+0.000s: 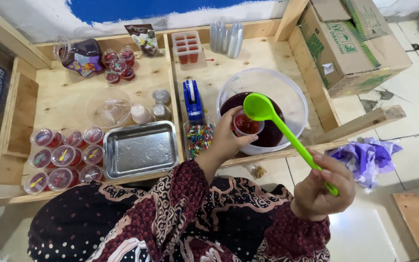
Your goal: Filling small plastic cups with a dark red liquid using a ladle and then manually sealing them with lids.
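Observation:
My left hand (229,140) holds a small clear plastic cup (247,125) with red liquid in it, over a large clear bowl (287,87) of dark red liquid. My right hand (323,187) grips the handle of a bright green ladle (260,107), whose scoop hovers right above the cup. Both sleeves are dark with a maroon batik pattern.
A metal tray (140,149) sits left of the bowl, with several filled, sealed red cups (64,157) beside it. A blue tape dispenser (193,101), a jar of coloured picks (199,139), stacked empty cups (226,38), a cardboard box (352,43) and a purple plastic bag (367,157) surround the wooden tray table.

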